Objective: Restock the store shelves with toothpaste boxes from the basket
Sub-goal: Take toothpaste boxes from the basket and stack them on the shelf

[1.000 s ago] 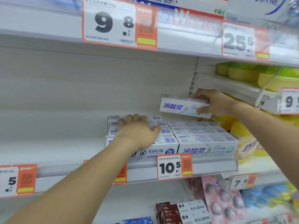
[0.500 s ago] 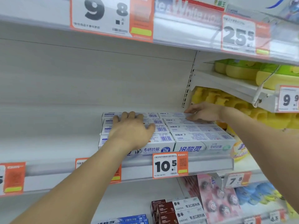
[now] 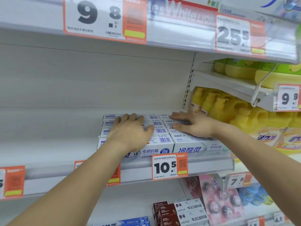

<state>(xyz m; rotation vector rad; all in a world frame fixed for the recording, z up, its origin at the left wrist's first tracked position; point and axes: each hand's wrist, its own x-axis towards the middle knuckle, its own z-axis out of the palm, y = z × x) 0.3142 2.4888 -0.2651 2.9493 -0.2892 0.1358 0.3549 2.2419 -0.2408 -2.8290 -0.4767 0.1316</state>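
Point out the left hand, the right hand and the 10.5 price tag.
left hand (image 3: pixel 130 132), head view, back of the hand
right hand (image 3: pixel 193 124), head view, back of the hand
10.5 price tag (image 3: pixel 164 168), head view, on the printed digits

Toothpaste boxes (image 3: pixel 164 141): tops partly covered by both hands.
Upper price tags (image 3: pixel 104 18): blurred, cut off above the boxes.
Basket: not seen.

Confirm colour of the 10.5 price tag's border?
Orange, around the 10.5 price tag; head view.
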